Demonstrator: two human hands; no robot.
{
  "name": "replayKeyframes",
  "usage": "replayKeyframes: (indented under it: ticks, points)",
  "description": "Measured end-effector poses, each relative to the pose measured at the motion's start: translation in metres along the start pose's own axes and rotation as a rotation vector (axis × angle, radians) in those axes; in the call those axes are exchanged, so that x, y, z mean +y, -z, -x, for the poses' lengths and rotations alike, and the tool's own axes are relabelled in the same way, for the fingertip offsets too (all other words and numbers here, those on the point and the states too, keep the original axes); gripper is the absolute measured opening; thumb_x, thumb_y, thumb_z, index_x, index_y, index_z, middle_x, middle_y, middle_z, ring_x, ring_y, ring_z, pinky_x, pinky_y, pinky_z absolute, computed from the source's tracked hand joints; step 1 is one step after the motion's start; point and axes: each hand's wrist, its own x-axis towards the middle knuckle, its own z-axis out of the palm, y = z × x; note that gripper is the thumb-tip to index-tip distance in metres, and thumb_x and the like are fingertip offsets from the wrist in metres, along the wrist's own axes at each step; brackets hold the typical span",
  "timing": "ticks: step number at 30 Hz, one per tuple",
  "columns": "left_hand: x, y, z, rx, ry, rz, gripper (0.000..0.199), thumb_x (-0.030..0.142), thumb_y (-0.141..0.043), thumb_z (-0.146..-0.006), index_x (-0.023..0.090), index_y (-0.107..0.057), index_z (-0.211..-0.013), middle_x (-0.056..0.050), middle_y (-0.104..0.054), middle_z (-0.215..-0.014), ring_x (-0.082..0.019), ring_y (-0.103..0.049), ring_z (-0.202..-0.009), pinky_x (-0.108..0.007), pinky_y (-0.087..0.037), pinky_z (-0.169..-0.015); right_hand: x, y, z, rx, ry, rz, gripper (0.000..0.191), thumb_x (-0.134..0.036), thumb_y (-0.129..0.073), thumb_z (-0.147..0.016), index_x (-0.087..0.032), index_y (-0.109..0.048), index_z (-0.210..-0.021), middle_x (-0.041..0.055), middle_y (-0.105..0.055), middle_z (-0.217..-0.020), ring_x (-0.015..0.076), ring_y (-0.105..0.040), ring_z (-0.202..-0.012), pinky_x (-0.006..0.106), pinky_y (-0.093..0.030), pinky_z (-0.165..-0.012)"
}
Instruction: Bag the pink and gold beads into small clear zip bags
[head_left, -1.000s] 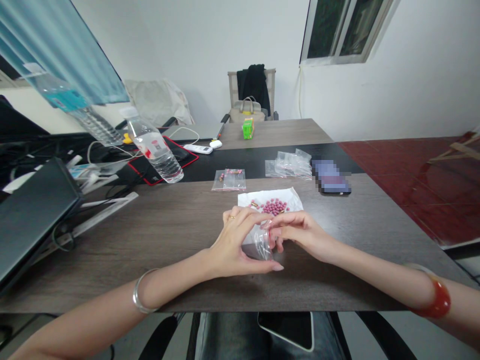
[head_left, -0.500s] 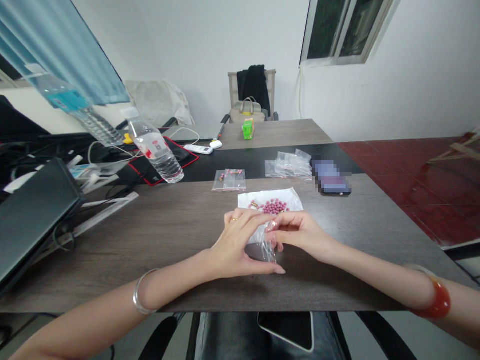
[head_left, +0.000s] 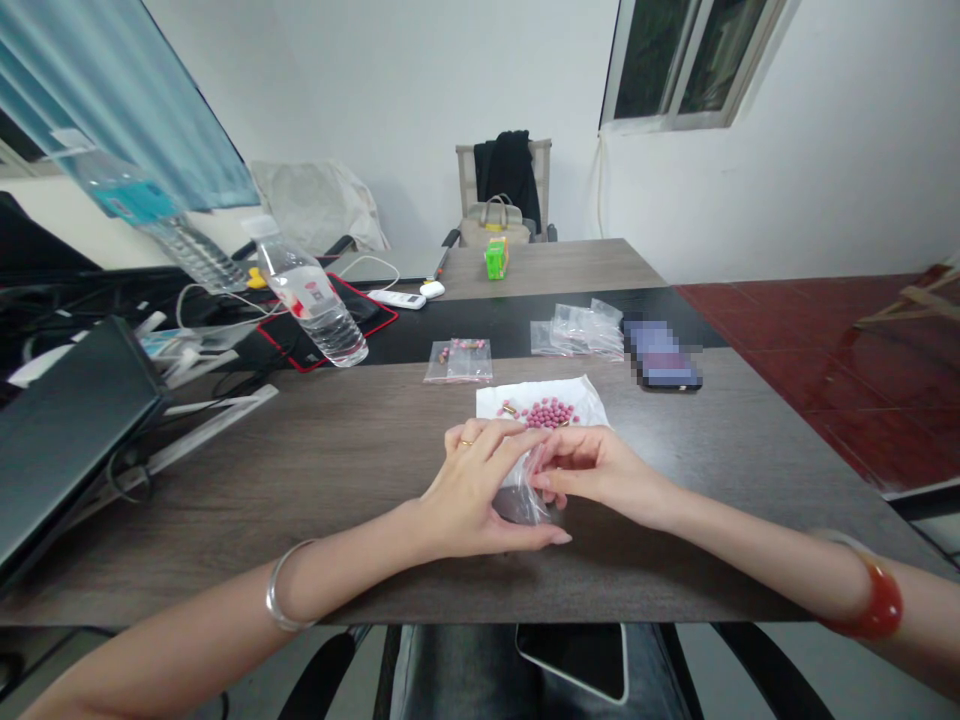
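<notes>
A small clear plastic zip bag [head_left: 523, 500] is between my two hands, close above the table. My left hand [head_left: 480, 480] curves around it, thumb stretched along the near side and fingers over the far side. At the bag's right edge, my right hand [head_left: 585, 475] has its fingers bent and pinched on the plastic. Its fingertips are partly hidden, so whether a pill is in them cannot be made out. Just beyond the hands, a white paper sheet [head_left: 592, 402] carries a heap of pink round pills [head_left: 551, 412] and a few brownish capsules [head_left: 509, 409].
Two small bags with pills [head_left: 459, 361] lie left of the paper. Empty clear bags [head_left: 581, 330] and a phone [head_left: 664, 355] are at the right. A water bottle [head_left: 319, 305], a laptop [head_left: 75, 440] and cables stand left. A green box [head_left: 496, 258] is farther back.
My right fingers have shifted slightly at the bag's edge, and the plastic has changed its folds. My left hand has barely moved.
</notes>
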Motion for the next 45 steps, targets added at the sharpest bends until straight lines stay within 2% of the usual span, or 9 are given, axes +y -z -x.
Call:
replayKeyframes:
  ticks: [6,12,17,21,26,31,38,42,45]
  points:
    - [0.002,-0.001,0.000,-0.052,-0.022,-0.087,0.091,0.080,-0.056,-0.067,0.021,-0.049,-0.136,-0.015,-0.055,-0.117,-0.030,-0.050,-0.098,-0.042,-0.037,-0.083,0.000,0.000,0.000,0.023,-0.023,-0.016,0.023,-0.032,-0.080,-0.069,-0.015,-0.067,-0.075,-0.0032,-0.062,-0.064,0.0077,-0.055,-0.056,0.023,-0.047,-0.058]
    - [0.002,-0.003,0.001,-0.116,-0.025,-0.107,0.090,0.081,-0.043,-0.075,0.018,-0.044,-0.140,-0.017,-0.052,-0.122,-0.033,-0.048,-0.104,-0.043,-0.038,-0.085,0.002,-0.001,0.000,0.040,0.021,0.026,0.025,-0.035,-0.077,-0.073,-0.015,-0.063,-0.077,-0.0038,-0.061,-0.065,0.0077,-0.054,-0.054,0.023,-0.046,-0.055]
    - [-0.004,-0.011,0.003,-0.025,0.025,-0.126,0.089,0.081,-0.048,-0.072,0.022,-0.045,-0.139,-0.015,-0.054,-0.122,-0.032,-0.047,-0.106,-0.042,-0.037,-0.086,0.000,-0.005,0.000,0.094,0.092,0.034,0.028,-0.039,-0.074,-0.076,-0.020,-0.054,-0.082,-0.0058,-0.059,-0.061,0.0092,-0.057,-0.052,0.024,-0.049,-0.053]
    - [-0.003,-0.014,0.004,0.044,0.087,-0.108,0.087,0.079,-0.056,-0.069,0.020,-0.050,-0.133,-0.012,-0.060,-0.114,-0.029,-0.050,-0.096,-0.038,-0.036,-0.080,-0.003,-0.007,0.001,0.140,0.156,0.013,0.034,-0.036,-0.075,-0.076,-0.023,-0.046,-0.087,-0.0075,-0.059,-0.060,0.0094,-0.057,-0.051,0.023,-0.049,-0.052]
    - [-0.002,-0.010,0.001,0.069,0.122,-0.097,0.085,0.076,-0.063,-0.066,0.019,-0.054,-0.128,-0.009,-0.065,-0.099,-0.026,-0.051,-0.087,-0.037,-0.033,-0.078,-0.006,-0.007,0.004,0.106,0.170,0.075,0.022,-0.030,-0.073,-0.076,-0.020,-0.054,-0.080,-0.0041,-0.060,-0.070,0.0085,-0.058,-0.059,0.024,-0.050,-0.059]
    - [-0.002,-0.005,0.001,0.114,0.068,-0.131,0.076,0.074,-0.063,-0.068,0.018,-0.060,-0.119,-0.005,-0.064,-0.083,-0.023,-0.051,-0.081,-0.034,-0.029,-0.074,0.003,-0.005,0.004,0.158,0.154,0.121,0.013,-0.028,-0.073,-0.075,-0.019,-0.069,-0.083,0.0006,-0.067,-0.078,0.0122,-0.062,-0.068,0.028,-0.052,-0.066]
    - [-0.006,-0.013,0.005,0.170,0.022,-0.168,0.070,0.065,-0.070,-0.068,0.021,-0.058,-0.121,-0.005,-0.065,-0.091,-0.023,-0.052,-0.086,-0.036,-0.029,-0.077,0.006,-0.003,0.005,0.056,0.220,0.332,0.016,-0.032,-0.072,-0.079,-0.023,-0.075,-0.092,0.0049,-0.068,-0.098,0.0170,-0.063,-0.089,0.033,-0.053,-0.079]
    - [-0.009,-0.013,0.002,0.130,-0.052,-0.159,0.066,0.061,-0.070,-0.071,0.023,-0.055,-0.123,-0.006,-0.065,-0.099,-0.025,-0.055,-0.091,-0.037,-0.033,-0.080,0.001,-0.004,0.006,-0.048,0.298,0.439,0.016,-0.032,-0.067,-0.085,-0.025,-0.074,-0.098,0.0051,-0.065,-0.107,0.0185,-0.057,-0.106,0.039,-0.046,-0.095]
    - [-0.011,-0.011,0.000,0.069,-0.108,-0.093,0.063,0.058,-0.064,-0.077,0.018,-0.053,-0.125,-0.008,-0.063,-0.102,-0.024,-0.056,-0.089,-0.036,-0.040,-0.078,-0.003,-0.006,0.008,-0.092,0.314,0.470,0.018,-0.033,-0.061,-0.090,-0.024,-0.074,-0.098,0.0053,-0.064,-0.111,0.0185,-0.055,-0.110,0.041,-0.042,-0.102]
